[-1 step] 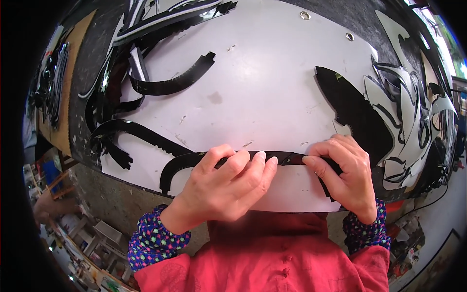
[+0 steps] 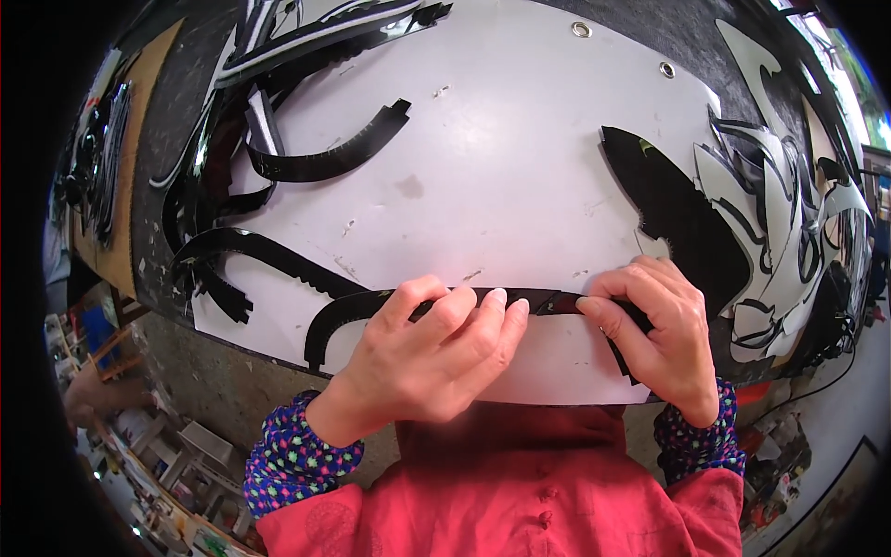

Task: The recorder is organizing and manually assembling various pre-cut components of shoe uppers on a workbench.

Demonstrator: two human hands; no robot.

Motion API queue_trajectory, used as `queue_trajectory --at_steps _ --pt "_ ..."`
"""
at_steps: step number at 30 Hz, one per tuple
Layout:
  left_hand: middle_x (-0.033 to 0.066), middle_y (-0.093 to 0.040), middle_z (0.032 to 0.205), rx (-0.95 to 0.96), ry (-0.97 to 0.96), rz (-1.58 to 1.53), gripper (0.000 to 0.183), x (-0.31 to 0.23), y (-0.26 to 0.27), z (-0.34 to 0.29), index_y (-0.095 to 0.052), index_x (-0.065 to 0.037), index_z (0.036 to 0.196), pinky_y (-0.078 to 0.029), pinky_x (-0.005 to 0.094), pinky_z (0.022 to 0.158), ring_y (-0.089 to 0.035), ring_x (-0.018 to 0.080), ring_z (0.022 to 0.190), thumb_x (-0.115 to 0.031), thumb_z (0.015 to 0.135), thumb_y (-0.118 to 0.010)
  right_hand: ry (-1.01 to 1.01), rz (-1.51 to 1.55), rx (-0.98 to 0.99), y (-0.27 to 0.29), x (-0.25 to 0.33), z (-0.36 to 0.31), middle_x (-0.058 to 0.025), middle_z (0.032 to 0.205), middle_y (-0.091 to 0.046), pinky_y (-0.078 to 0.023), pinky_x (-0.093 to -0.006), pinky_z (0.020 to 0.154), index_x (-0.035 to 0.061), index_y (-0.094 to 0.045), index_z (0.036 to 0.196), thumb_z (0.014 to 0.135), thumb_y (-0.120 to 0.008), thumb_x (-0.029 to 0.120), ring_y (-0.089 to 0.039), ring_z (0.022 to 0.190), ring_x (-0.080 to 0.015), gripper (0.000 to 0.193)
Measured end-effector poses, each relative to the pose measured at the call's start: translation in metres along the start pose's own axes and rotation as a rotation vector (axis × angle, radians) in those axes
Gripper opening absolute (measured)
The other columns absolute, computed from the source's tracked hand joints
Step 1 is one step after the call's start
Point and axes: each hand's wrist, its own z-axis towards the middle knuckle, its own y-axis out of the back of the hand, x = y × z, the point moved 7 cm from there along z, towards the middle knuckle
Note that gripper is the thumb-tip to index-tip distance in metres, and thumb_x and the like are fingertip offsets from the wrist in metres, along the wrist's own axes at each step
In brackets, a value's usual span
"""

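A long, narrow glossy black strip (image 2: 351,307) lies across the near part of the white board, its left end curving down toward the edge. My left hand (image 2: 429,360) is closed over the strip's middle, fingers bent and fingertips pressing along it. My right hand (image 2: 655,327) pinches the strip farther right, thumb against a dark reddish spot, other fingers curled behind. Part of the strip is hidden under both hands; a thin dark end shows below the right one. Another black strip (image 2: 278,249) with a notched edge runs up to it from the left.
The white board (image 2: 501,186) has two metal eyelets at its far edge. A curved black strip (image 2: 334,160) lies at far left beside heaped strips (image 2: 316,46). On the right are a broad black piece (image 2: 673,209) and a pile of pale cut pieces (image 2: 775,223).
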Motion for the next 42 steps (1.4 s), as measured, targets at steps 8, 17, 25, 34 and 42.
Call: queue_trajectory --at_steps 8,17,25,34,42 --pt "0.0003 -0.063 0.099 0.007 0.006 0.014 0.030 0.0002 -0.0003 -0.0002 -0.075 -0.013 0.103 -0.045 0.0302 0.069 -0.052 0.0155 0.085 -0.011 0.073 -0.070 0.006 -0.019 -0.005 -0.0004 0.0007 -0.0001 -0.0069 0.068 -0.061 -0.043 -0.0355 0.060 0.0043 -0.063 0.078 0.077 -0.074 0.007 -0.058 0.063 -0.0248 0.012" --pt "0.0002 -0.056 0.091 0.025 -0.001 0.049 0.023 -0.0015 -0.0028 0.0017 -0.075 -0.017 0.106 -0.043 0.0318 0.073 -0.055 0.0143 0.088 -0.013 0.084 -0.069 0.007 -0.044 0.011 -0.0013 0.0018 0.0005 -0.0068 0.068 -0.061 -0.042 -0.0354 0.060 0.0051 -0.062 0.079 0.077 -0.074 0.008 -0.058 0.062 -0.0253 0.013" --pt "0.0003 -0.057 0.090 -0.029 -0.007 0.038 0.014 -0.0017 -0.0030 0.0010 -0.074 -0.009 0.093 -0.043 0.0320 0.070 -0.057 0.0151 0.086 -0.015 0.080 -0.077 0.011 -0.062 0.011 -0.0008 0.0045 0.0015 -0.0065 0.068 -0.061 -0.042 -0.0350 0.059 0.0055 -0.061 0.079 0.077 -0.074 0.008 -0.058 0.062 -0.0246 0.013" --pt "0.0003 -0.058 0.087 -0.055 0.022 0.025 0.019 -0.0004 -0.0030 0.0019 -0.066 -0.003 0.079 -0.043 0.0321 0.068 -0.057 0.0150 0.085 -0.016 0.079 -0.080 0.004 -0.077 0.032 -0.0035 0.0052 0.0022 -0.0063 0.065 -0.057 -0.040 -0.0359 0.058 0.0058 -0.058 0.078 0.078 -0.072 0.008 -0.056 0.061 -0.0249 0.015" --pt "-0.0002 -0.059 0.099 0.001 -0.045 0.076 0.022 -0.0026 -0.0086 -0.0020 -0.079 -0.015 0.096 -0.043 0.0337 0.068 -0.052 0.0180 0.085 -0.016 0.074 -0.080 -0.051 -0.094 0.082 -0.0030 0.0040 0.0020 -0.0074 0.068 -0.057 -0.041 -0.0362 0.062 0.0046 -0.056 0.078 0.078 -0.071 0.009 -0.055 0.064 -0.0264 0.016"
